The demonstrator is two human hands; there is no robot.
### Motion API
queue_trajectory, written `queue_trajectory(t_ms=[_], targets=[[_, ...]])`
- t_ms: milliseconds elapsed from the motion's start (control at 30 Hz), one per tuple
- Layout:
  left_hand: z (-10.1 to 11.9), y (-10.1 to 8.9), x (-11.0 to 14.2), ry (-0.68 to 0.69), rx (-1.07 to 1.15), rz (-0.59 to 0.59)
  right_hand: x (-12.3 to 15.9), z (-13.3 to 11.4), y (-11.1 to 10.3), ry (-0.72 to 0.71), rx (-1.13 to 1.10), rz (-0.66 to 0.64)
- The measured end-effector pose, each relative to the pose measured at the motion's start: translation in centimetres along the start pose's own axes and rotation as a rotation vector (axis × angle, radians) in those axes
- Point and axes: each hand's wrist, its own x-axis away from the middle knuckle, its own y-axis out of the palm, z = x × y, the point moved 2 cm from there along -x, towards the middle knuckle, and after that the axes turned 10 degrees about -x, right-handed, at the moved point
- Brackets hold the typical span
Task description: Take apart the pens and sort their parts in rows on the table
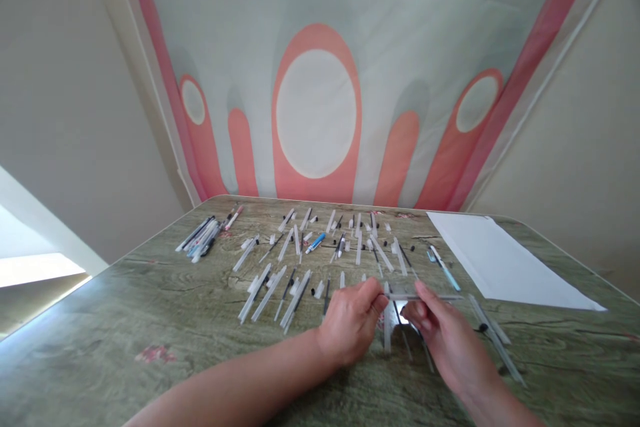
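Observation:
Between my two hands a slim, translucent pen barrel (403,296) is held level above the table. My left hand (353,317) is closed, pinching its left end; whether a cap or plug is hidden in those fingers I cannot tell. My right hand (443,333) grips the barrel further along with thumb and fingers, and its right end sticks out past the thumb. Below the hands lie dark ink refills (404,337) and a clear barrel (387,340). Right of my right hand rest more clear barrels (503,347) with a small black plug (483,327).
Rows of pen parts (300,300) cover the middle of the wood-grain table (200,360). A bundle of pens (203,240) lies at the back left. A blue pen (315,243) sits among the parts. To the right are a light-blue and white pen (445,268) and white paper (515,267).

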Motion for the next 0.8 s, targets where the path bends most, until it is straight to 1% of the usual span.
queue_trajectory(t_ms=[267,433,633,800], targets=[[-0.09,-0.03,-0.04,-0.027,0.034,-0.007,0.08,0.11,0.11,-0.004,0.037,0.012],[-0.35,0.35,-0.09,-0.057,0.020,-0.017,0.10,0.12,0.13,0.005,0.040,0.014],[-0.66,0.68,-0.18,-0.040,-0.010,-0.002,-0.02,0.13,0.10,0.005,0.065,0.048],[-0.58,0.44,-0.15,-0.015,-0.004,0.034,-0.25,0.11,0.23,-0.006,0.103,0.061]])
